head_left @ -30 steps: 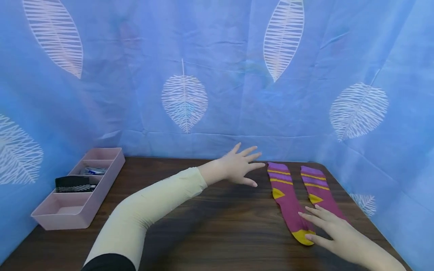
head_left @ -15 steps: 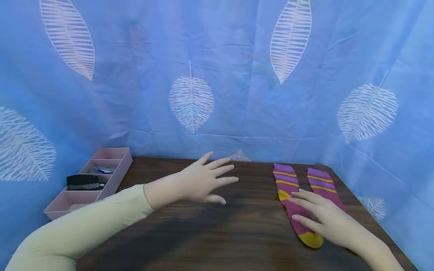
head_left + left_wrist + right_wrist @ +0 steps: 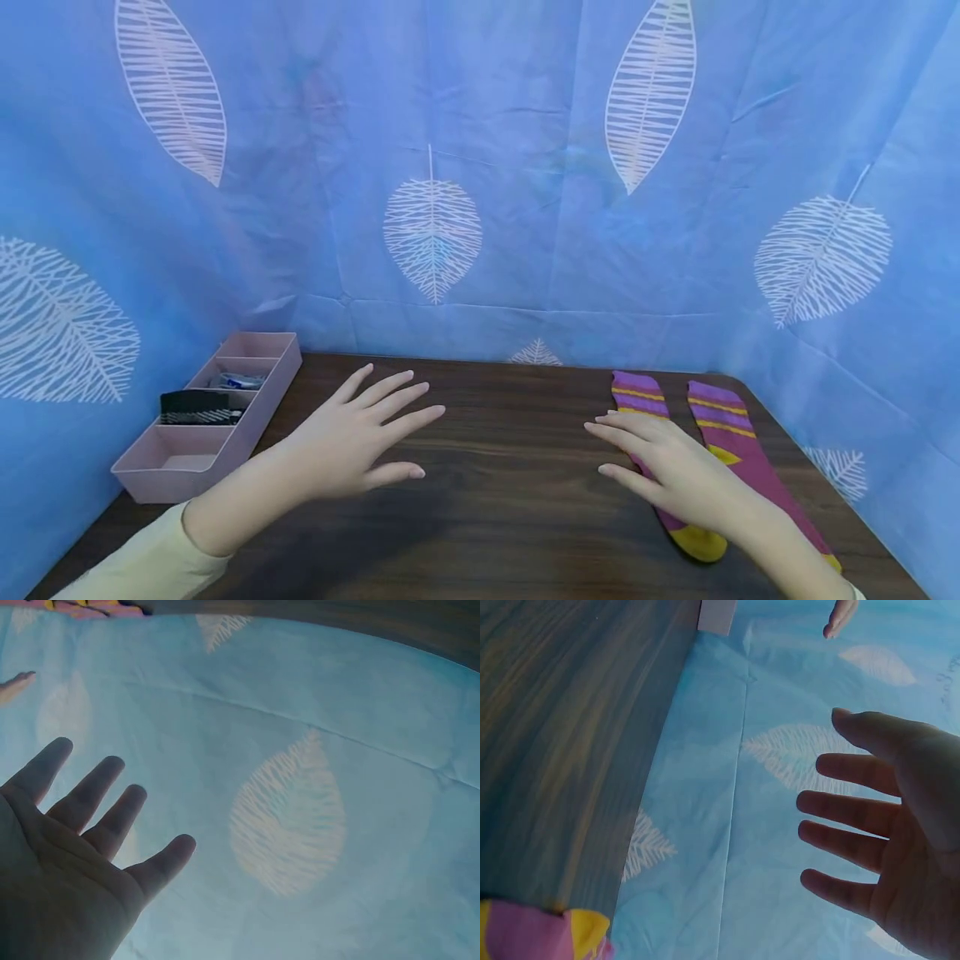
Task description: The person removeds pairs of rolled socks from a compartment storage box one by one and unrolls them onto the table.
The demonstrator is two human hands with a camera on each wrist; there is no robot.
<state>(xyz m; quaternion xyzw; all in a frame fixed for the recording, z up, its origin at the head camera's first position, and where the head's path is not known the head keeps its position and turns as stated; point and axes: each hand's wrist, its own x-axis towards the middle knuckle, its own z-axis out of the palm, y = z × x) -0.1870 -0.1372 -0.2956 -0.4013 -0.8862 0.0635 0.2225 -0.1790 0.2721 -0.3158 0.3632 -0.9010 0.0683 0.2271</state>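
In the head view my left hand (image 3: pixel 341 442) hovers over the left half of the table, fingers spread and straight, holding nothing. The left wrist view shows its palm (image 3: pixel 67 885) and bare fingers. My right hand (image 3: pixel 667 467) is held in front of a pair of long maroon socks with purple and yellow bands, hiding part of the nearer sock (image 3: pixel 636 392). The farther sock (image 3: pixel 765 467) lies just to the right. Nothing is between the right hand's fingers, as the right wrist view of that hand (image 3: pixel 885 817) also shows. Whether it touches the sock is unclear; it appears raised.
A pink divided organizer box (image 3: pixel 247 425) stands at the left of the dark wooden table (image 3: pixel 517 500). It holds a black comb-like item (image 3: pixel 197 408) and a small clear packet (image 3: pixel 238 381). A blue leaf-patterned curtain (image 3: pixel 517 167) encloses the table's back and sides.
My left hand has drawn back leftward from near the socks to the table's left half. My right hand has shifted slightly left and up. The socks stay in place; the view turned a little left.
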